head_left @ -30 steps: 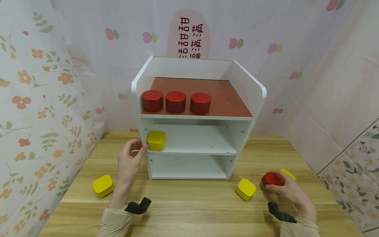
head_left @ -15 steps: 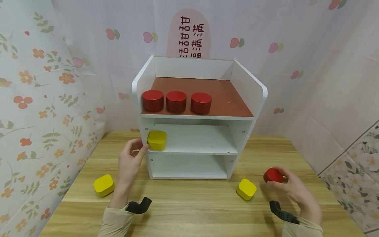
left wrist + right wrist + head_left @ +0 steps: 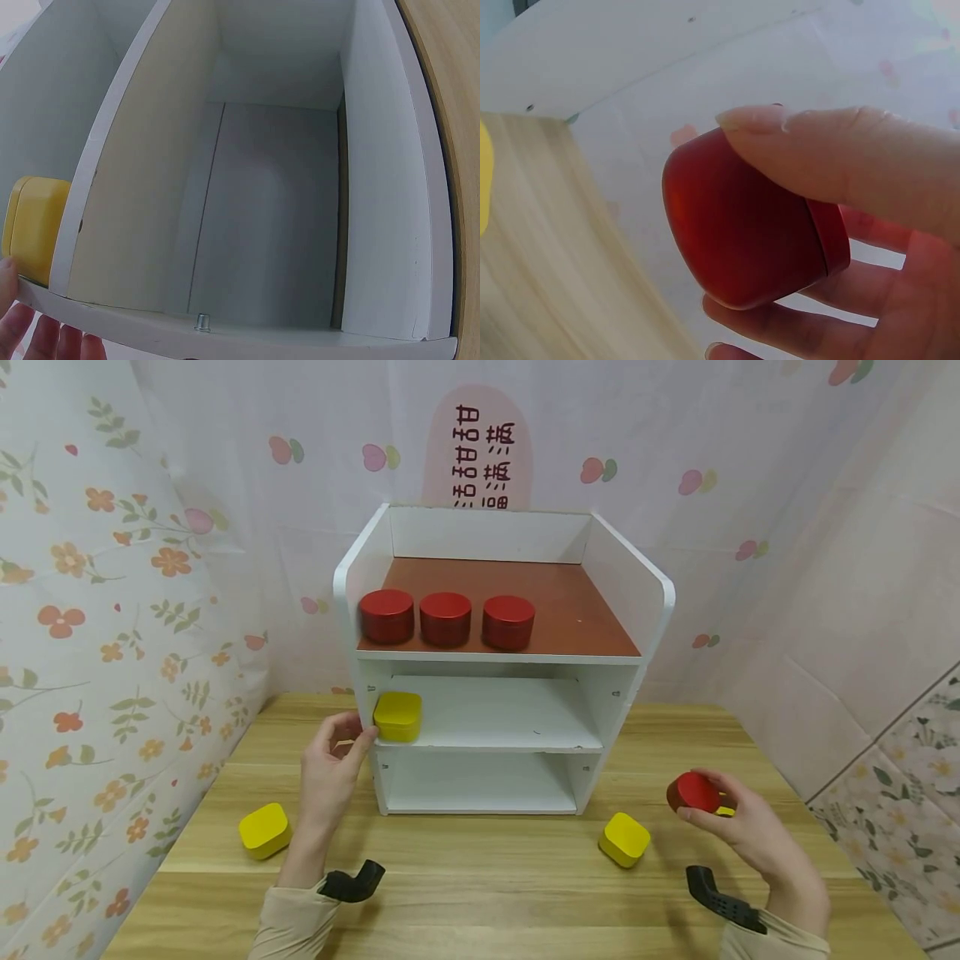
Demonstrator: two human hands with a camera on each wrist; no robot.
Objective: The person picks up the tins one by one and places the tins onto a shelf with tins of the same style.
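Observation:
In the head view, my right hand (image 3: 757,827) holds a red round tin (image 3: 692,792) between thumb and fingers, tilted above the table on the right. The right wrist view shows the thumb across one face of the tin (image 3: 742,225) and the fingers beneath. My left hand (image 3: 333,768) grips the left side panel of a white shelf unit (image 3: 487,750), thumb at its front edge and fingers outside. Beside that thumb, a yellow tin (image 3: 397,717) sits at the left end of the middle shelf. Three red tins (image 3: 446,618) stand in a row on the brown top shelf.
A yellow tin (image 3: 265,831) lies on the wooden table (image 3: 480,885) at left, another yellow tin (image 3: 624,840) right of the unit. A further yellow tin (image 3: 725,811) is mostly hidden behind my right hand. Printed cloth (image 3: 300,527) hangs behind and at the sides.
My right hand has lifted the red tin slightly and tilted it, its wrist shifting right. The left hand keeps its place on the shelf panel.

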